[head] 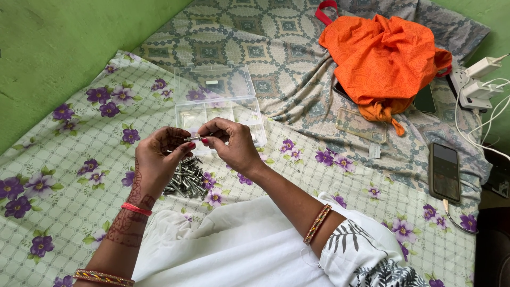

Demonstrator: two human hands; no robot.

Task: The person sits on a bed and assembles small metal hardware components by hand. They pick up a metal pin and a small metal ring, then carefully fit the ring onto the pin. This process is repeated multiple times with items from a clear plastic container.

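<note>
1. Left hand [159, 157]: raised above the bedsheet [69, 159], fingers curled in, thumb and forefinger pinched narrow on one end of a small metal screw [192, 139].
2. Right hand [231, 143]: meeting the left, fingertips pinched tight on the other end of the same screw; red nails visible.
3. Screw: held level between both hands, in the air, just in front of the clear plastic organiser box [220, 103] and above the pile.
4. Pile of screws [186, 180]: loose heap of silver metal pieces on the floral sheet, directly below the hands, near the left wrist.
5. Organiser box: lid open and tilted back, compartments in the lower tray; contents too faint to tell.
6. Bangles on both forearms, red band at the left wrist; white cloth [234, 250] across the lap.
7. Further back on the right: orange cloth bundle [385, 58], clear phone case [361, 126] just below it, dark phone [444, 171] lying flat with a cable attached, white chargers [478, 79] at the edge.
8. Green wall [64, 48] along the left.
</note>
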